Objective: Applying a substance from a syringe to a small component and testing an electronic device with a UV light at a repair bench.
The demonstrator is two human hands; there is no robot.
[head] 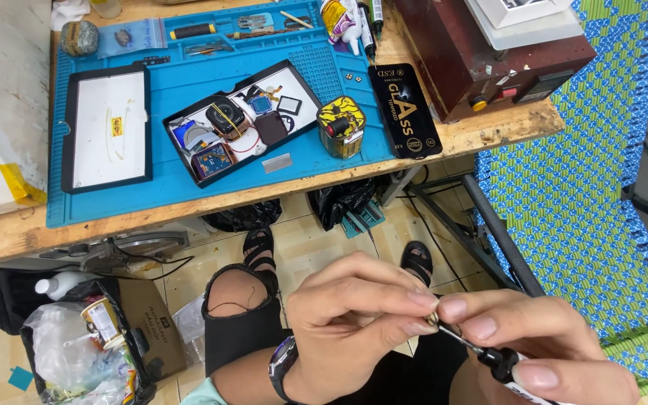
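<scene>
Tiled floor shows below a wooden counter (481, 135) covered by a blue repair mat (189, 169), where a black tray (243, 120) holds small electronic parts beside a white-faced tablet screen (106, 129). Down in the lap, well below the counter edge, the left hand (354, 315) is pinched narrow, thumb and fingertips closed on a tiny metal part (432, 319) (too small to name more closely). The right hand (541, 345) is curled shut around a small precision screwdriver (489, 356) with a black handle, its thin shaft angled up so that the tip meets the metal part between both hands' fingertips. A dark wristwatch (283, 364) sits on the left wrist.
</scene>
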